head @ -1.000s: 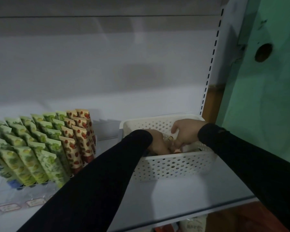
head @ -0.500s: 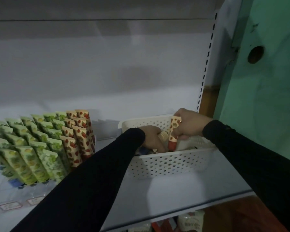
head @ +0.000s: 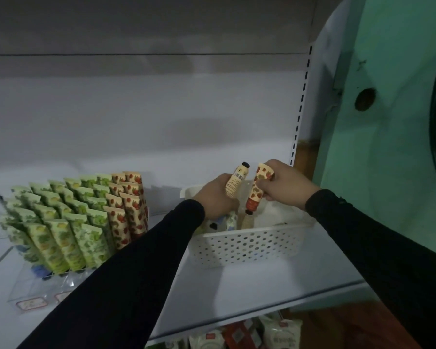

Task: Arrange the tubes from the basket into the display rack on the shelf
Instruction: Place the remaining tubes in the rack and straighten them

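Two tubes lifted above basket (head: 247, 244), left hand (head: 215, 199), right hand (head: 286, 185)

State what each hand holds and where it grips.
Left hand grips a cream tube round its lower body, cap up. Right hand pinches a strawberry tube near its crimped end, cap down.

One basket (head: 249, 245), one display rack (head: 35, 288), two lifted tubes (head: 234, 183), two hands (head: 218, 197).

My left hand (head: 215, 197) has lifted a cream black-capped tube (head: 234, 183) out of the white perforated basket (head: 247, 245); my right hand (head: 285, 183) raised the strawberry-print tube (head: 256, 191) toward twelve o'clock.
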`<state>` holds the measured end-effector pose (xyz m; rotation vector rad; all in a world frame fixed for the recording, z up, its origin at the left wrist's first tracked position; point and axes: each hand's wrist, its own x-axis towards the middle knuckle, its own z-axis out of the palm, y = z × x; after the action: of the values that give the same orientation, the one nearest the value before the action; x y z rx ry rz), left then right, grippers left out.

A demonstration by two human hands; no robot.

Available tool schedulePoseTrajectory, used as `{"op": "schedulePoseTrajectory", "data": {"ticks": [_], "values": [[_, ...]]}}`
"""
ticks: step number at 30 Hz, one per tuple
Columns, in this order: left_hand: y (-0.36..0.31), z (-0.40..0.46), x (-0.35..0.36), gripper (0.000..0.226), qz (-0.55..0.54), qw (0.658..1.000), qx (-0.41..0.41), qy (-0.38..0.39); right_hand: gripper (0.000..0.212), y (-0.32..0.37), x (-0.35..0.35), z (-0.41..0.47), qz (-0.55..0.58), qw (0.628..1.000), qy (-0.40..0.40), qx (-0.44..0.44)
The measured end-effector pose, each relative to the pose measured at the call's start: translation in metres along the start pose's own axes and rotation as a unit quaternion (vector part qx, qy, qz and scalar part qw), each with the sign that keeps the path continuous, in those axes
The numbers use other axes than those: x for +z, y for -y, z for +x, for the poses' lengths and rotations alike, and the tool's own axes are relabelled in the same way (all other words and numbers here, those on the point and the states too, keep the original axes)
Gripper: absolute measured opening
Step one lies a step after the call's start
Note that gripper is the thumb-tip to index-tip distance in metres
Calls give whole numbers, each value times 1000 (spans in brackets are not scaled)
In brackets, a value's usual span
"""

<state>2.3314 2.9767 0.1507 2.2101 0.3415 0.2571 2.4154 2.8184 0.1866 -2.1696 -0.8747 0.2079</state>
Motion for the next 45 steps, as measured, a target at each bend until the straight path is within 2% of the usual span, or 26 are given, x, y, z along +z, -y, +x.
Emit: {"op": "schedulePoseTrajectory", "data": {"ticks": [4,7,11,15,17,20,26,35,42,45], "values": [[-13,-10,-6,50,-66,987,74,-127,15,5,-4,-2,34,997,-55,-32],[-30,-19,-15,47,-128,966,111,-195,15,10,-6,-6,65,992,-96,-57],[-53,-39,-32,44,-179,949,140,-221,19,27,-8,-17,100,979,-155,-91],[-65,-74,-58,39,-201,938,163,-230,15,56,-7,-36,112,970,-170,-132],[-65,-96,-73,33,-199,935,163,-245,12,71,-3,-48,122,967,-165,-151],[-60,-131,-99,37,-194,927,163,-275,9,94,8,-65,128,965,-146,-176],[-23,-198,-139,41,-149,931,128,-309,17,118,51,-79,162,968,-80,-176],[54,-252,-149,39,-100,919,58,-378,23,117,121,-79,40,979,-40,-197],[89,-261,-133,31,-107,926,27,-361,34,108,149,-64,44,983,-29,-174],[93,-262,-126,40,-110,928,28,-354,34,110,152,-61,19,983,-21,-180]]}}
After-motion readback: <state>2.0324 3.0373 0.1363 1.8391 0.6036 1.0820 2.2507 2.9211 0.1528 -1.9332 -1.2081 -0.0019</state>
